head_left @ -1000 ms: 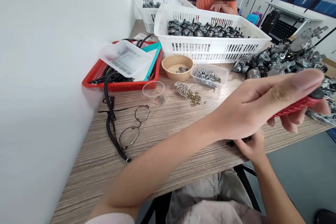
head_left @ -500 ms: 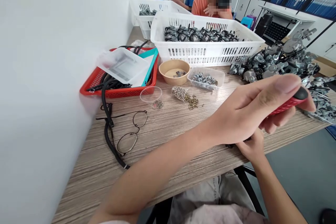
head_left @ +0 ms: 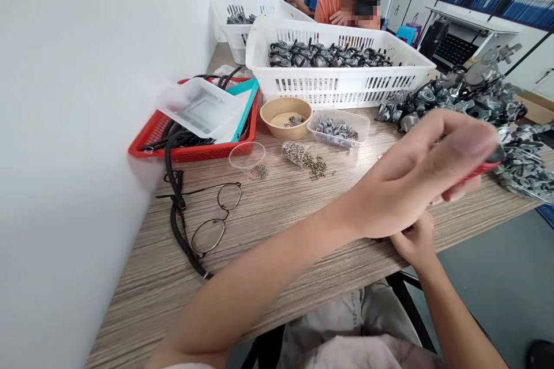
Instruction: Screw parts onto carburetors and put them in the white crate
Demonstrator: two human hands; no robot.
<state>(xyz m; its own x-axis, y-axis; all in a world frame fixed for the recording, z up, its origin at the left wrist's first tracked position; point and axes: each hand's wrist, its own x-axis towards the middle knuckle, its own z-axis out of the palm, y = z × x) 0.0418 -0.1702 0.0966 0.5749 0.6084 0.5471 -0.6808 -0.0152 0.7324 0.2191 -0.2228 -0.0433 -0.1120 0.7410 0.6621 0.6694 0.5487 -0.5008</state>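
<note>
My left hand (head_left: 415,184) reaches across to the right above the table, its fingers closed around the red handle of a screwdriver (head_left: 481,172) with a dark rounded end. The thumb lies along the top; the screwdriver's shaft and tip are hidden. Lower down and partly covered by it, my right hand (head_left: 415,239) rests near the table's front edge. A small dark piece (head_left: 377,239) shows beside its fingers, but most of what it grips is out of sight. Beyond the hands lies a pile of metal clamp-like parts (head_left: 450,92).
A clear tray of small metal parts (head_left: 341,141), a tan bowl (head_left: 281,130) and a tipped cup spilling screws (head_left: 294,153) stand mid-table. Left are glasses (head_left: 210,235), a black hose (head_left: 175,225) and a red basket (head_left: 203,154). Behind, a white crate (head_left: 298,83); people sit beyond.
My left hand has shifted and turned slightly, its index finger bowed higher, and less of the red handle shows. The right hand stays almost where it was.
</note>
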